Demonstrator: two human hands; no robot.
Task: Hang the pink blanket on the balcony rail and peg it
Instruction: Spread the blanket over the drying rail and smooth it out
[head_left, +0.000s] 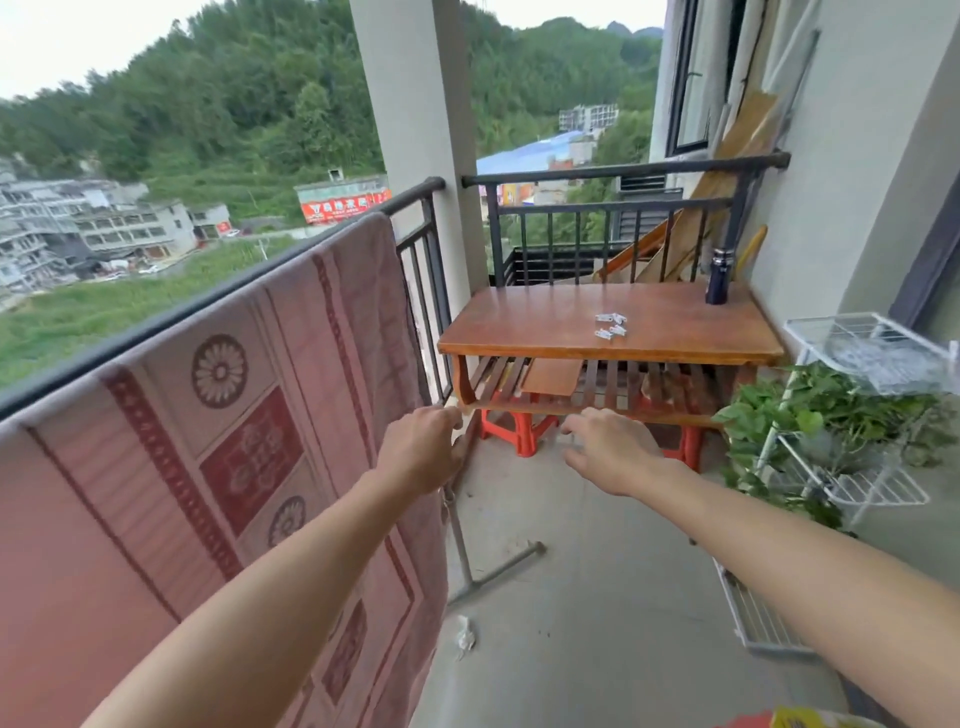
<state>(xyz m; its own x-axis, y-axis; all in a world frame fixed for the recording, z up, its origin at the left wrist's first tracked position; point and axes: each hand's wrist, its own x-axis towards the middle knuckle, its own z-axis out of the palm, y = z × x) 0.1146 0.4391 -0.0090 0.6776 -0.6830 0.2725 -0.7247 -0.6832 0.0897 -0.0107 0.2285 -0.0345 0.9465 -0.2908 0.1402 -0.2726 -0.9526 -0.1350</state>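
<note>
The pink blanket (218, 441), patterned in dark red, hangs draped over the dark balcony rail (249, 278) on the left. Its right edge falls beside the railing bars. A small heap of pale clothes pegs (611, 325) lies on the wooden table (530, 325) ahead. My left hand (423, 452) reaches forward near the blanket's right edge, fingers loosely curled, holding nothing. My right hand (605, 449) is stretched out toward the table with fingers spread, also holding nothing. Both hands are well short of the pegs.
A dark bottle (719, 275) stands at the table's back right. Red stools (524, 431) sit under the table. A white wire rack (862, 415) with leafy plants is at the right. A metal stand foot (493, 569) lies on the floor. Planks (727, 197) lean in the corner.
</note>
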